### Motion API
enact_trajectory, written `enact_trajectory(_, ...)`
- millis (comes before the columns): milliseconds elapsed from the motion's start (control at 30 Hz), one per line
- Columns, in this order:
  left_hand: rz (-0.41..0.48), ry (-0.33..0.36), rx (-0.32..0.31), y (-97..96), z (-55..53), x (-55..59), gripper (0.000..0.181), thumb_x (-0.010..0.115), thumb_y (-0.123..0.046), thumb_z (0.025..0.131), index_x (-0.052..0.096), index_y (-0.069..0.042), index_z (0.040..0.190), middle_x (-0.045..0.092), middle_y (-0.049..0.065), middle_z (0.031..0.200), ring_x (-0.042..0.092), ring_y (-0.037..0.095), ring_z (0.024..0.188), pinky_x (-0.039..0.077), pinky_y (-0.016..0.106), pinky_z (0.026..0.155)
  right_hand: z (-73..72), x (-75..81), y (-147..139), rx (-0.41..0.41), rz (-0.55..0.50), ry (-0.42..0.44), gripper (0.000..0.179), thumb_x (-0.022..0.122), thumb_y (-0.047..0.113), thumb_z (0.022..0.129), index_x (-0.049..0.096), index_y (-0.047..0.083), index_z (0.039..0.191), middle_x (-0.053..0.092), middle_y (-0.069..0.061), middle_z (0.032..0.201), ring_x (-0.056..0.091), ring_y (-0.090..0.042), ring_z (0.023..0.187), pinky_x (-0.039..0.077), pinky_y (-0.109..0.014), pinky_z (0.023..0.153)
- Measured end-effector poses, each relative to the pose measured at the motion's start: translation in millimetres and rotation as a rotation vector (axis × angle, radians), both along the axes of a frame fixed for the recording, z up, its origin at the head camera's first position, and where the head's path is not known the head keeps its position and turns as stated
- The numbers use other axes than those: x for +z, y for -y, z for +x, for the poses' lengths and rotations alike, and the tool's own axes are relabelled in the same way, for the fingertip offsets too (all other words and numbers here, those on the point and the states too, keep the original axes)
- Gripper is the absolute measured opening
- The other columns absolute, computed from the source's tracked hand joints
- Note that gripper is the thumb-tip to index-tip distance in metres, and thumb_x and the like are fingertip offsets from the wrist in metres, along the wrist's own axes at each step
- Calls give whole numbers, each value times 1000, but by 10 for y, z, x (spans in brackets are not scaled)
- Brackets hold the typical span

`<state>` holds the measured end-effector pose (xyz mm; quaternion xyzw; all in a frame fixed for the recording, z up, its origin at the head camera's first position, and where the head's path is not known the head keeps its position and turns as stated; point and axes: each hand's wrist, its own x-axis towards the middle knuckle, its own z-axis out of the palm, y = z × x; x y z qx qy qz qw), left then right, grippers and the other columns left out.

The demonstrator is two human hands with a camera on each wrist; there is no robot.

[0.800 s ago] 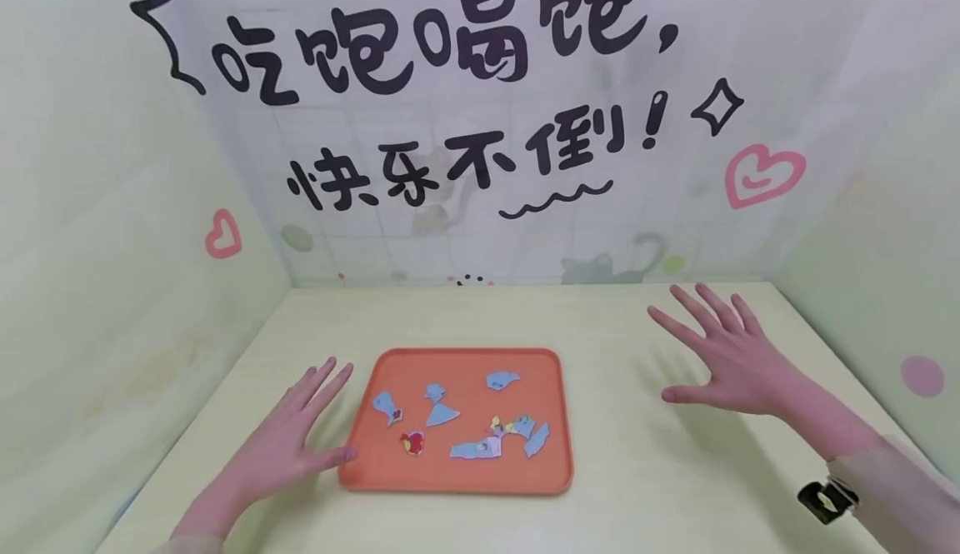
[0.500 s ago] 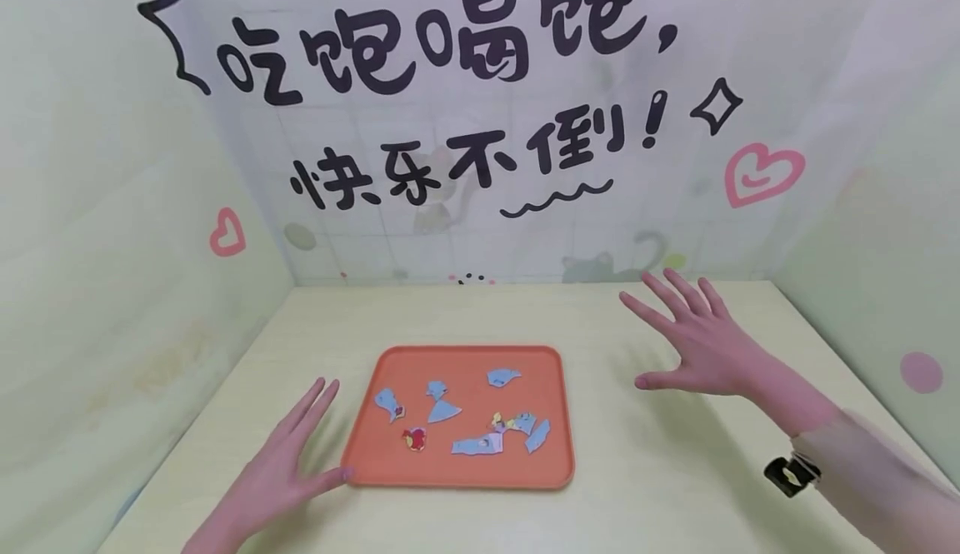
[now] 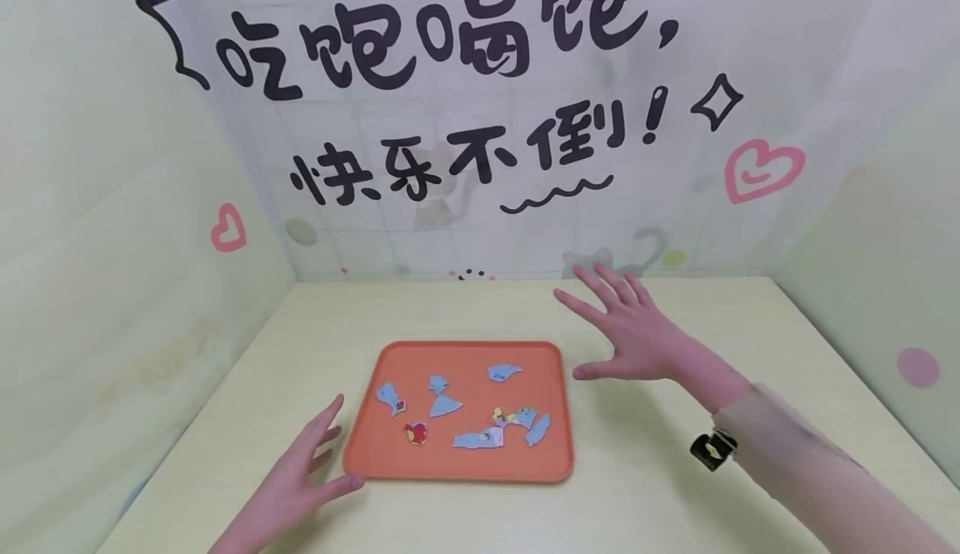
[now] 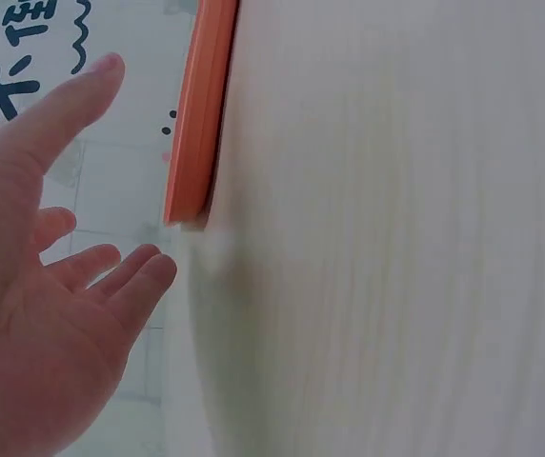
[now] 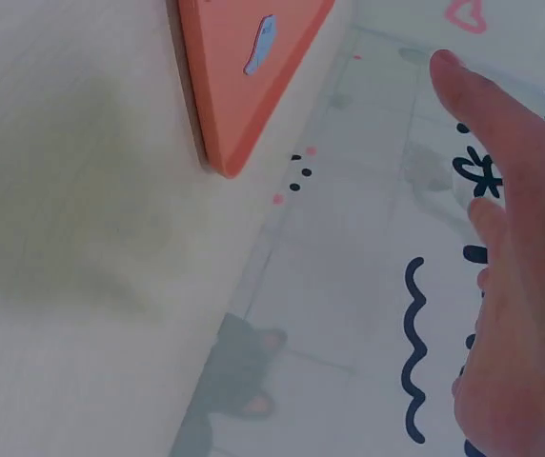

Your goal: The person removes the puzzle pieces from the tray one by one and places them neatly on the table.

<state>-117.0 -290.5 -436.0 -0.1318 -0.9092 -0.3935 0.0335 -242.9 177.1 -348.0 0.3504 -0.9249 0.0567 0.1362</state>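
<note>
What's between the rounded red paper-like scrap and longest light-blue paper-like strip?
Nothing: the head view shows only bare rectangular orange tray between red scrap and blue strip.

Several pieces (image 3: 446,406) lie in the tray (image 3: 465,462), on the table (image 3: 465,311) before the wall (image 3: 468,242).

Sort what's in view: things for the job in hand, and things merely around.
Likely the job:
- flat, irregular, mostly light-blue pieces
- small red-and-yellow piece
- orange rectangular tray holding them
- left hand, right hand

Likely just around:
- pale backdrop with black lettering
- small black boxy object near the right wrist
- pale wood-grain table
</note>
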Motion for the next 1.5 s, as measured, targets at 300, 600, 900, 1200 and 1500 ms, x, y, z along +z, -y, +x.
enact_trajectory(300,114,218,129,-72,-27,-71,94,82,-23,80,29,-5,155,40,21,152,53,38,128,54,31,94,-281,-171,365,141,-96,124,100,69,66,79,23,26,158,9,-9,167,7,-38,153,10,-66,117)
enact_trajectory(600,58,252,252,-81,-67,-106,75,83,-20,78,50,-6,144,60,12,127,62,20,110,54,17,84,-446,-382,726,184,-233,287,93,81,46,77,32,29,155,39,-7,149,29,-32,137,26,-59,110)
enact_trajectory(900,23,259,253,-101,-122,-58,74,82,-22,80,50,-11,145,58,12,124,62,15,103,52,16,82,-550,-600,908,160,-370,472,80,82,32,80,44,24,149,41,-7,148,33,-30,133,38,-52,105)
enact_trajectory(1200,34,296,252,-88,-103,-80,75,81,-23,81,47,-15,148,57,10,125,58,12,101,51,17,83,-549,-808,1051,129,-408,677,62,76,28,87,52,19,144,47,-6,145,37,-27,134,38,-51,111)
enact_trajectory(1500,30,322,233,-59,-121,-89,75,80,-25,82,46,-16,148,58,9,124,58,12,100,50,19,81,-521,-931,1077,36,-370,736,49,74,23,88,61,19,136,56,-4,133,47,-23,127,44,-44,106)
